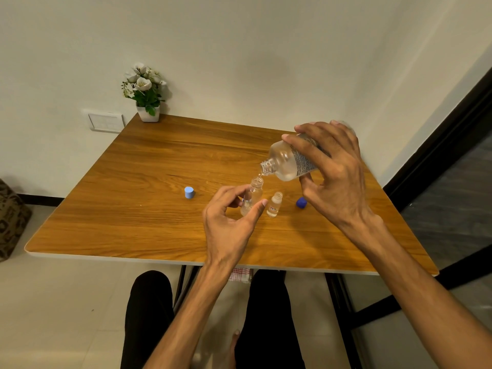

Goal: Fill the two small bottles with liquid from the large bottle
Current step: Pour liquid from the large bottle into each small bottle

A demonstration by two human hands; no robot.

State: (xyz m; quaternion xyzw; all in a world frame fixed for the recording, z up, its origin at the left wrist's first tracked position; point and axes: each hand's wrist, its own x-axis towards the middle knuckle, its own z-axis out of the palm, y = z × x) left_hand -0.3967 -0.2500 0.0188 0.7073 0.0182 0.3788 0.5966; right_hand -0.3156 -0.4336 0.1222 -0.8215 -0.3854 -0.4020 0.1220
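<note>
My right hand grips the large clear bottle, tilted with its open neck pointing down and left. A thin stream of liquid falls from its mouth into the taller small bottle, which stands upright on the wooden table. Around that small bottle's lower body my left hand curls, thumb and fingers touching its sides. The shorter small bottle stands open just to the right, untouched, with a small label on its front.
A light blue cap stands left of the bottles, and a dark blue cap lies to the right under my right hand. A potted white flower sits at the far left corner by the wall.
</note>
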